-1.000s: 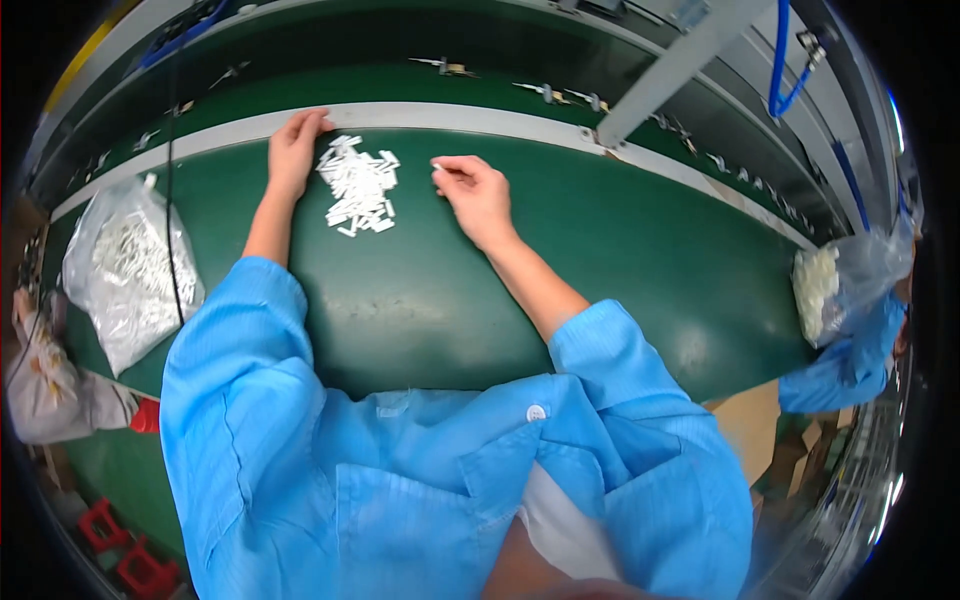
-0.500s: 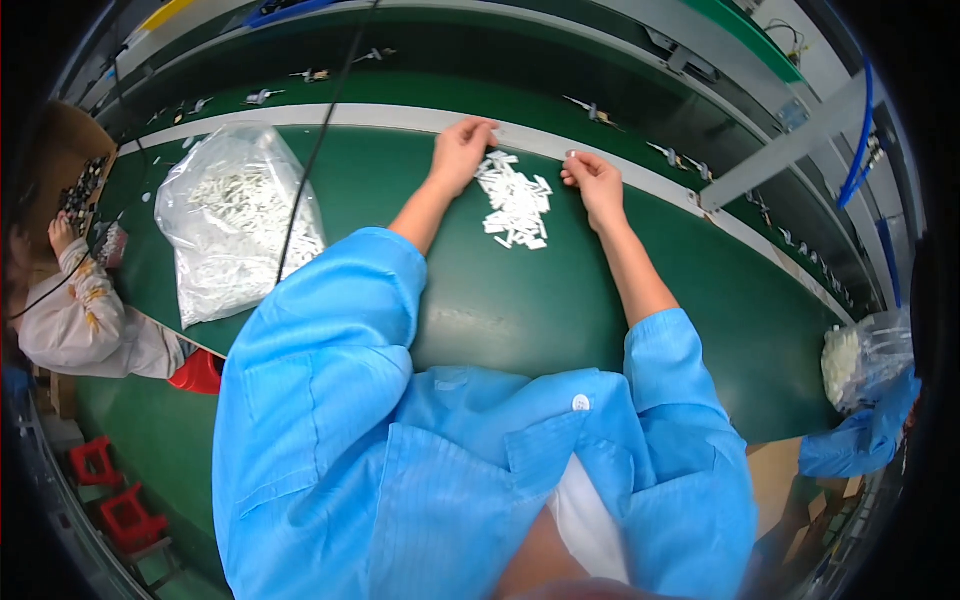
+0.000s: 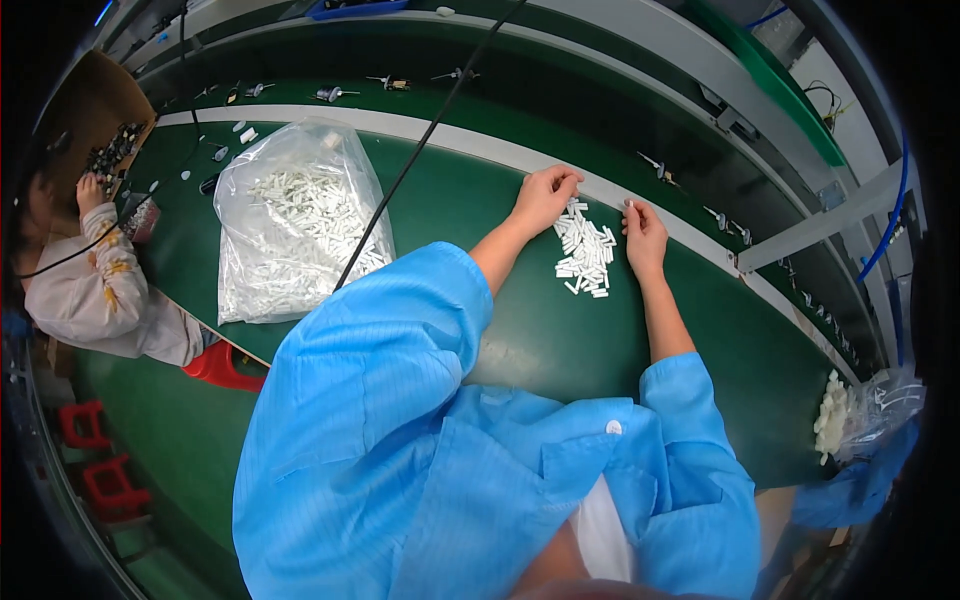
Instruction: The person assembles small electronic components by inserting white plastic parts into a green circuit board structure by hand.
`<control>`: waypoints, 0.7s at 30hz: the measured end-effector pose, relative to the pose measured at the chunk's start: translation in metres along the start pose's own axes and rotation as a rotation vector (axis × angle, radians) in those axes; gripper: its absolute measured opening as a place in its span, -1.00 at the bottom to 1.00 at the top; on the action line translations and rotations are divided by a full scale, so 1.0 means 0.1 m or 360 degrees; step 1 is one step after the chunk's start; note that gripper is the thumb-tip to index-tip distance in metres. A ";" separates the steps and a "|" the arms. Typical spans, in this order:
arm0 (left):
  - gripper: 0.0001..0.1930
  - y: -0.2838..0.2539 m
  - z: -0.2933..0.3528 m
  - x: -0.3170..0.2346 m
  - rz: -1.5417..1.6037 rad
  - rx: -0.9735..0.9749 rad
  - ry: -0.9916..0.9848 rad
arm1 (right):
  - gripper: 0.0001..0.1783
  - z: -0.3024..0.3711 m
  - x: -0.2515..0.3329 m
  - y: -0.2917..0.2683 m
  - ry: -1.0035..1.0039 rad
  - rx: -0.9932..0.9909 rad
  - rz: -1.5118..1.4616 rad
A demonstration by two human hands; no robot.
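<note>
A loose pile of small white tube-like pieces (image 3: 587, 250) lies on the green work table (image 3: 520, 345). At the pile's far left corner is my left hand (image 3: 543, 200), its thumb and fingers pinched together close to the pale rail. My right hand (image 3: 647, 238) is just right of the pile, fingers curled and thumb against the index finger. A tiny white spot shows at its fingertips; I cannot tell whether it is a piece or a nail. What either pinch holds is too small to see.
A big clear bag (image 3: 238, 270) of similar white pieces lies left, crossed by a black cable (image 3: 425, 140). Beyond the pale rail (image 3: 430, 128), small metal-tipped parts (image 3: 660, 170) sit on a dark green strip. A co-worker's sleeve (image 3: 100, 265) is far left, a metal post (image 3: 820, 225) right.
The whole view has shifted, so table, bag and pile appear farther right and lower. My right hand is a little closer to the pile; my left stays pinched at its far corner.
</note>
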State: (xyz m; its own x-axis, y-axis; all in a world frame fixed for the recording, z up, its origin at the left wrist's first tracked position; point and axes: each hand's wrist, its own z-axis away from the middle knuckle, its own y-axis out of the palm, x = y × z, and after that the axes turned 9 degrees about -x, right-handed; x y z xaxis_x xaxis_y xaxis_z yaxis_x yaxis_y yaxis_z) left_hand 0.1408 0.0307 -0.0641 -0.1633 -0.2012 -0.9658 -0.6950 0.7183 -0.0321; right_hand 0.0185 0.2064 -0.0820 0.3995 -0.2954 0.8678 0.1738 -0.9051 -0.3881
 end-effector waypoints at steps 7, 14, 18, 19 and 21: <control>-0.78 0.02 -0.04 0.04 -0.0004 0.0000 0.0004 | -0.75 0.01 0.00 0.00 0.0030 -0.0170 -0.0015; -0.77 0.01 -0.09 0.17 0.0024 0.0025 0.0036 | -0.81 -0.09 -0.03 0.04 0.0178 -0.0101 -0.0214; -0.77 -0.01 -0.08 0.18 0.0016 0.0066 -0.0006 | -0.83 -0.17 0.17 0.08 0.0322 0.0057 -0.0387; -0.78 0.04 -0.08 0.18 0.0060 -0.0017 0.0000 | -0.83 -0.20 0.17 0.09 0.0308 0.0085 -0.0431; -0.79 0.10 -0.22 0.23 0.0166 -0.0171 0.0045 | -0.84 -0.21 0.14 0.16 0.0286 0.0121 -0.0482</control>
State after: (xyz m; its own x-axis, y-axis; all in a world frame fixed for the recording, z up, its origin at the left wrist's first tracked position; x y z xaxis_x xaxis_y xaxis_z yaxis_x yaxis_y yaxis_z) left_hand 0.1146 0.0191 -0.0812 -0.2573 -0.1488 -0.9548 -0.7440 0.6610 0.0975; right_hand 0.0075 0.1816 -0.0692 0.1561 -0.0728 0.9851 0.3290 -0.9365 -0.1213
